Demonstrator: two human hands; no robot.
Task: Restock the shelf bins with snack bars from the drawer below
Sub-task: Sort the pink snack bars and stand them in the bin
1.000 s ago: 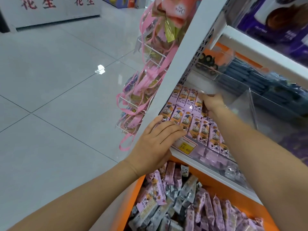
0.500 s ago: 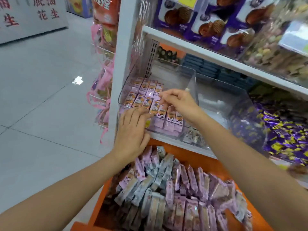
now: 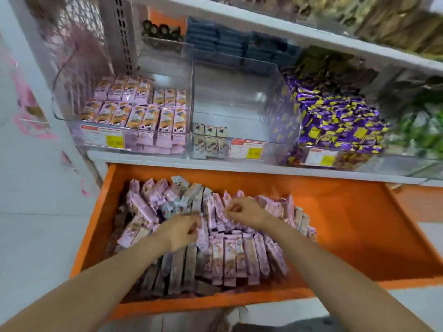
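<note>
Snack bars (image 3: pixel 230 255) heaped in the open orange drawer (image 3: pixel 359 236), toward its left side. Left hand (image 3: pixel 183 232) and right hand (image 3: pixel 242 212) both down on the pile, fingers curled; grip unclear. Left shelf bin (image 3: pixel 124 111) part-filled above.

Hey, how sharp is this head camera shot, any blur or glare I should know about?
Head view: motion blur smears the edges; both hands, left hand and right hand, look soft; price labels are unreadable; wide-angle bends the shelf; pale glare on the middle bin.

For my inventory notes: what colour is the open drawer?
Orange drawer, seen in the head view.
</note>
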